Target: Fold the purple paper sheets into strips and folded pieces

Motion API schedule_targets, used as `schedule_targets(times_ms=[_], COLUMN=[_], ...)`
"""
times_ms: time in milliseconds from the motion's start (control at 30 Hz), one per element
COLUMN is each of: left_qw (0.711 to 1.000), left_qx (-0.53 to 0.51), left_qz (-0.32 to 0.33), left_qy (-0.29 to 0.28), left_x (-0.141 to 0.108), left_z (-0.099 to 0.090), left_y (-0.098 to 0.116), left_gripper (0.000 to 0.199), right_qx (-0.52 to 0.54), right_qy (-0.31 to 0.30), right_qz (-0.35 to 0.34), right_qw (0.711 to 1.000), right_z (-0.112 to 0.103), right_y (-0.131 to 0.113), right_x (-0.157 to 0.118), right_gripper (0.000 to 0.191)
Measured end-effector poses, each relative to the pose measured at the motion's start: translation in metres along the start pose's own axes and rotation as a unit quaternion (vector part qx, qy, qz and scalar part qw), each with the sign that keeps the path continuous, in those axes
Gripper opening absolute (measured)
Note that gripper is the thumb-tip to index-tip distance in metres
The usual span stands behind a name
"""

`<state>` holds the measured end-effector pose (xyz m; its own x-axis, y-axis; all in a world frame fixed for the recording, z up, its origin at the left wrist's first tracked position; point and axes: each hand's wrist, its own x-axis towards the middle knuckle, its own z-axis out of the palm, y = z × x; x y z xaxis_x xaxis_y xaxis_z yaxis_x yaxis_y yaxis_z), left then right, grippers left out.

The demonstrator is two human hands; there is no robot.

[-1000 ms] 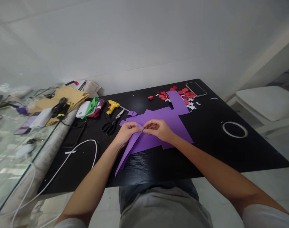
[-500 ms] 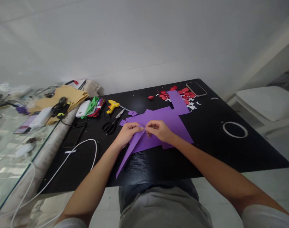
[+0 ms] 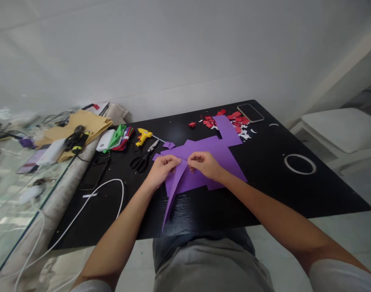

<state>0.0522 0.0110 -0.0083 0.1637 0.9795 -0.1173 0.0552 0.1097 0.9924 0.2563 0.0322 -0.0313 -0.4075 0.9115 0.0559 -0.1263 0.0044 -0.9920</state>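
My left hand (image 3: 164, 169) pinches the upper end of a long purple paper strip (image 3: 174, 190), which slants down toward the table's front edge. Close beside it, my right hand (image 3: 204, 165) has its thumb and fingers pinched at the strip's top corner; the fingertips partly hide that corner. Under both hands lie larger purple paper sheets (image 3: 231, 162), overlapping flat on the black table (image 3: 264, 178). A narrower purple piece (image 3: 227, 130) lies across their far right side. Small purple scraps (image 3: 169, 144) rest just beyond my left hand.
Left of the paper lie black-handled scissors (image 3: 140, 162), a yellow glue gun (image 3: 143, 136) and bundled coloured strips (image 3: 123, 138). Red paper pieces (image 3: 240, 120) and a phone (image 3: 250, 112) are at the far right. A tape ring (image 3: 300, 164) lies right; a white cable (image 3: 122, 194) curves left.
The lower end of the purple strip has swung to the right and stands steeper. Both hands stay close together at its top, nearly unmoved.
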Motion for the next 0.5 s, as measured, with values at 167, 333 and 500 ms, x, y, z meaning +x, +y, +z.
schedule_targets(times_ms=[167, 333, 500], left_qw=[1.000, 0.999, 0.999], left_qx=[0.013, 0.029, 0.017], left_qz=[0.003, -0.001, -0.019], left_qy=[-0.012, -0.025, -0.029], left_x=[0.0002, -0.0014, -0.0024], left_z=[-0.0002, 0.0052, 0.0079], left_y=[-0.0007, -0.0010, -0.0011], left_gripper=[0.032, 0.032, 0.035], right_qx=[0.022, 0.009, -0.013], right_qy=[-0.020, -0.033, -0.010], right_qz=[0.016, 0.044, 0.022], right_qw=[0.999, 0.998, 1.000], right_z=[-0.0008, -0.0013, 0.0022], right_y=[-0.0001, -0.0028, -0.0005], right_x=[-0.0003, -0.0018, -0.0007], right_gripper=[0.013, 0.018, 0.018])
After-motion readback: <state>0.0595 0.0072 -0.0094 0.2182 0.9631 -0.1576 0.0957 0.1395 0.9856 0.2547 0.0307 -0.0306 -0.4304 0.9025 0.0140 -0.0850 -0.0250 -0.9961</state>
